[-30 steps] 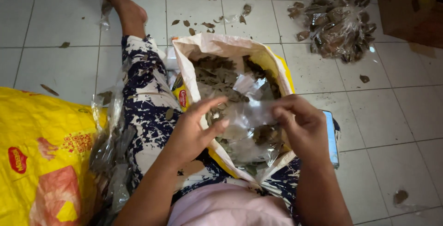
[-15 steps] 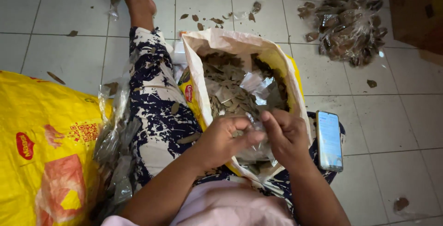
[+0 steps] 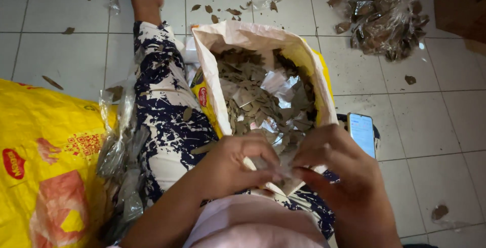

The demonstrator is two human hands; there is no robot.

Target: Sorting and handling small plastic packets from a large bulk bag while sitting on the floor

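Far out to the left of the hands lies a big yellow sack (image 3: 45, 167) on the tiled floor (image 3: 66, 55). Between it and the left hand, a stack of small clear bags (image 3: 119, 162) holding dried leaves leans against the person's patterned trouser leg (image 3: 162, 106).

The left hand (image 3: 233, 169) and the right hand (image 3: 336, 169) meet close in front of the body, fingertips pinched together on a small clear plastic bag (image 3: 281, 169). Both are clamped on it, the left from one side and the right from the other; how much the bag holds is hidden behind the fingers.

Just beyond the hands stands an open paper sack (image 3: 263, 81), its mouth rolled down and full of dried leaves (image 3: 253, 101) with scraps of clear plastic among them. The bag in the fingers hovers right over the near rim of this sack.

Just beside the right hand, on the outer side, a phone (image 3: 362, 132) lies face up with its screen lit. Far beyond it sits a heap of filled clear bags (image 3: 385, 17), with loose leaves scattered about the floor.

The grip looks light and the plastic slippery, so I judge the small bag could slide out or tip, spilling leaves onto the lap or floor. The thin film might also tear if pulled apart too hard.
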